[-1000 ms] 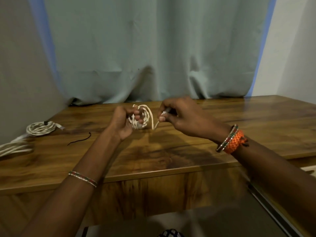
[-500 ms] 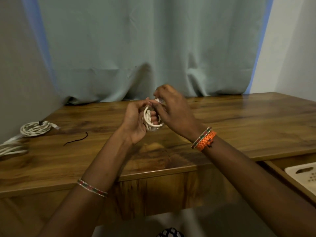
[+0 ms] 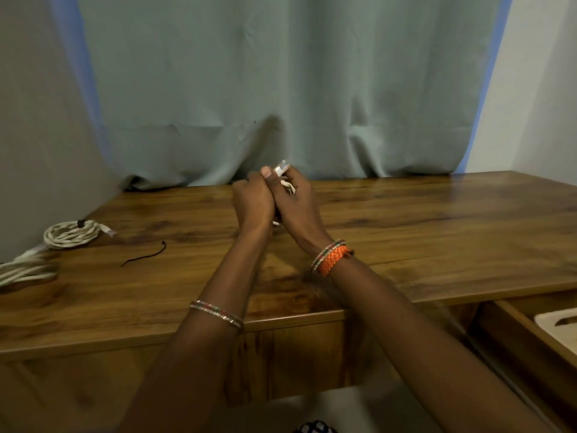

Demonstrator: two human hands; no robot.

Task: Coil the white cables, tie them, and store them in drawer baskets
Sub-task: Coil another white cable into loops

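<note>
Both of my hands are pressed together above the middle of the wooden table [image 3: 406, 232], holding a coiled white cable [image 3: 288, 187] between them. My left hand [image 3: 253, 198] grips the coil, thumb up. My right hand [image 3: 298, 201] curls round it from the other side. The cable's plug end [image 3: 282, 167] sticks out above the fingers; most of the coil is hidden. A tied white coil [image 3: 71, 234] lies at the table's left, and another white cable bundle [image 3: 25, 270] lies at the far left edge. A black tie [image 3: 145, 254] lies loose on the table.
An open drawer [image 3: 515, 332] at the lower right holds a white basket [image 3: 559, 323]. A grey-green curtain [image 3: 281, 89] hangs behind the table, with walls at both sides.
My hands have closed together around the coil and risen slightly; the loose end held by the right hand a second ago is now gathered in, with the plug sticking up.
</note>
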